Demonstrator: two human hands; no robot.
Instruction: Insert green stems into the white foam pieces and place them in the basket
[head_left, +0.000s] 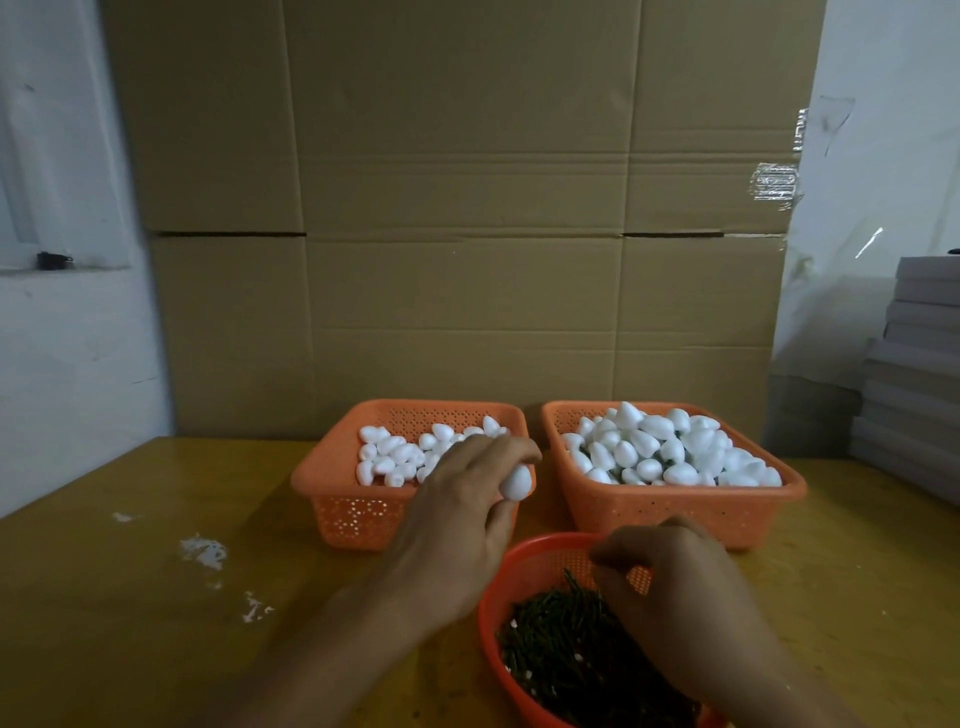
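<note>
My left hand (457, 514) holds a white egg-shaped foam piece (516, 483) between thumb and fingers, just in front of the left orange basket (343, 512), which is partly filled with foam pieces. The right orange basket (675, 512) is heaped with white foam pieces (670, 447). Nearest me, a round red bowl (491, 597) holds a pile of dark green stems (561, 649). My right hand (675, 592) reaches into that bowl with its fingers curled over the stems; whether it has picked one up is hidden.
Everything rests on a yellow-brown table (156, 597) with white foam crumbs (205, 551) at the left. A wall of cardboard boxes (457, 208) rises right behind the baskets. Grey stacked boards (914, 384) stand at the right edge.
</note>
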